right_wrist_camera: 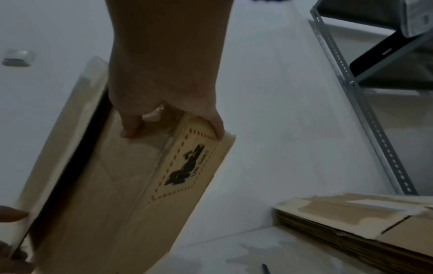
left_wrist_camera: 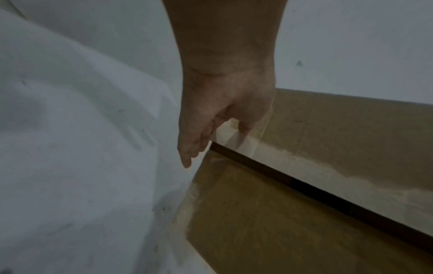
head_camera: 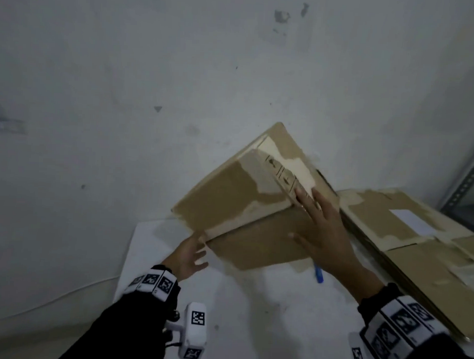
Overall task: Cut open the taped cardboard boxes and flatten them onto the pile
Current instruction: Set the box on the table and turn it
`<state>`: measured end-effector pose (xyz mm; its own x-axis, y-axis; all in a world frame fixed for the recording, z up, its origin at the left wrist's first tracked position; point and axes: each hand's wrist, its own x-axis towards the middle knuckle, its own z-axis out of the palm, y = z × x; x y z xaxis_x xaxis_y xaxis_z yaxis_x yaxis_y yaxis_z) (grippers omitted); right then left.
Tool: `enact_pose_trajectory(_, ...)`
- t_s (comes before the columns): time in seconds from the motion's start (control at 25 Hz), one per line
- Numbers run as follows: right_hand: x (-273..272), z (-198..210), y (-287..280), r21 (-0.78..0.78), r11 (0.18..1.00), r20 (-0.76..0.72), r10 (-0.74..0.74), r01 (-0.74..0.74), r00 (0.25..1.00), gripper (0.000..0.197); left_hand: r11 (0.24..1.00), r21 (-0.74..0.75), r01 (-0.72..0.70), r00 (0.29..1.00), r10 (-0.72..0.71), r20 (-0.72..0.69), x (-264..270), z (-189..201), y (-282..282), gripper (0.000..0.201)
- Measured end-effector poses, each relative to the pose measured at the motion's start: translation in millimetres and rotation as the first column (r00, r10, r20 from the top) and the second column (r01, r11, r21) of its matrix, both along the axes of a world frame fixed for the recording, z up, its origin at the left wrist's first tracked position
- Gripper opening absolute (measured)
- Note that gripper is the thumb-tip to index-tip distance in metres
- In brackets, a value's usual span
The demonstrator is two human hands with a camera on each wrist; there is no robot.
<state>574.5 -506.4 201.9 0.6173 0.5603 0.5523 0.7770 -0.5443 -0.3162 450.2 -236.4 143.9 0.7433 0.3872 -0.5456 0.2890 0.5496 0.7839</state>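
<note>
While the box [head_camera: 245, 206] is sitting tilted up off the white table [head_camera: 239, 308], mid-collapse, the task is looking partway done: a pile [head_camera: 405, 239] of already flattened cardboard is lying on the right of the table, and this box is looking cut open, with a dark gap showing along its seam in both wrist views, but it is not yet flat and not yet on the pile.

Nearest, the left hand [head_camera: 186, 256] is reaching at the box's near-left corner, fingers spread and relaxed, just beside or barely touching the edge; cannot tell which. It is gripping nothing. A blue pen-like cutter [head_camera: 318, 273] is lying on the table, poking out from under the box's near edge.

Further in, the right hand [head_camera: 325, 230] is lying on the box's right side, fingers [head_camera: 305, 197] straight along the printed panel; in the right wrist view the thumb and fingers are wrapping the panel edge, so it is holding the box.

Room-wise, the pile is starting just right of the box, so the move across is looking short. The wall [head_camera: 180, 70] is close behind the box's far corner, limiting swing that way. A metal shelf [right_wrist_camera: 365, 103] is standing far right, beyond the pile. The table's left edge is near the left hand.
</note>
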Motion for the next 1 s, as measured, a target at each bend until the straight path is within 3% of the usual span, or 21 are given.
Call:
enact_pose_trajectory(0.08, 21, -20, -12, -0.07, 0.996, 0.187, -0.04, 0.054, 0.981, 0.092, 0.983, -0.186, 0.009, 0.997, 0.005, 0.071, 24, -3, -8, 0.052)
enact_pose_trajectory(0.16, 36, -45, -19, -0.193, 0.978, 0.386, 0.007, 0.073, 0.923, 0.073, 0.943, -0.329, 0.051, 0.989, 0.0, 0.151, 39, -2, -16, 0.072)
enact_pose_trajectory(0.2, 40, -58, -19, -0.246, 0.968, 0.458, 0.066, 0.055, 0.886, 0.067, 0.929, -0.363, 0.068, 0.985, -0.004, 0.172, 42, -1, -21, 0.078)
enact_pose_trajectory(0.28, 43, -79, -14, -0.282, 0.959, 0.527, 0.154, 0.001, 0.836, 0.067, 0.925, -0.375, 0.057, 0.982, 0.016, 0.188, 47, 4, -33, 0.069)
enact_pose_trajectory(0.36, 43, -90, -6, -0.271, 0.962, 0.548, 0.171, -0.019, 0.819, 0.067, 0.943, -0.331, 0.013, 0.978, 0.057, 0.201, 48, 3, -40, 0.053)
enact_pose_trajectory(0.52, 49, -110, -16, -0.285, 0.949, 0.431, 0.256, -0.138, 0.865, 0.061, 0.97, -0.221, -0.103, 0.988, 0.126, 0.092, 37, -15, -48, 0.047)
enact_pose_trajectory(0.64, 63, -142, -49, -0.466, 0.823, 0.239, 0.47, -0.324, 0.85, 0.056, 0.976, 0.148, -0.159, 0.957, 0.189, -0.22, 35, -27, -67, 0.038)
enact_pose_trajectory(0.68, 72, -150, -62, -0.543, 0.742, 0.158, 0.551, -0.394, 0.819, 0.055, 0.931, 0.324, -0.166, 0.924, 0.262, -0.279, 38, -30, -73, 0.038)
enact_pose_trajectory(0.76, 96, -167, -87, -0.63, 0.634, 0.032, 0.597, -0.448, 0.801, 0.049, 0.747, 0.61, -0.263, 0.868, 0.46, -0.188, 48, -29, -81, 0.042)
enact_pose_trajectory(0.84, 118, -174, -101, -0.613, 0.671, -0.08, 0.473, -0.417, 0.877, 0.041, 0.486, 0.801, -0.35, 0.821, 0.571, 0.012, 64, -18, -91, 0.047)
enact_pose_trajectory(0.88, 131, -176, -105, -0.577, 0.722, -0.14, 0.375, -0.383, 0.916, 0.04, 0.373, 0.874, -0.312, 0.824, 0.564, 0.053, 73, -14, -98, 0.053)
enact_pose_trajectory(0.96, 157, -180, -104, -0.524, 0.793, -0.294, 0.173, -0.31, 0.94, 0.043, 0.141, 0.989, 0.037, 0.881, 0.463, -0.099, 93, -9, -115, 0.072)
enact_pose_trajectory(1.0, 165, -182, -101, -0.53, 0.792, -0.373, 0.101, -0.302, 0.922, 0.047, 0.039, 0.967, 0.251, 0.883, 0.399, -0.246, 103, -15, -122, 0.083)
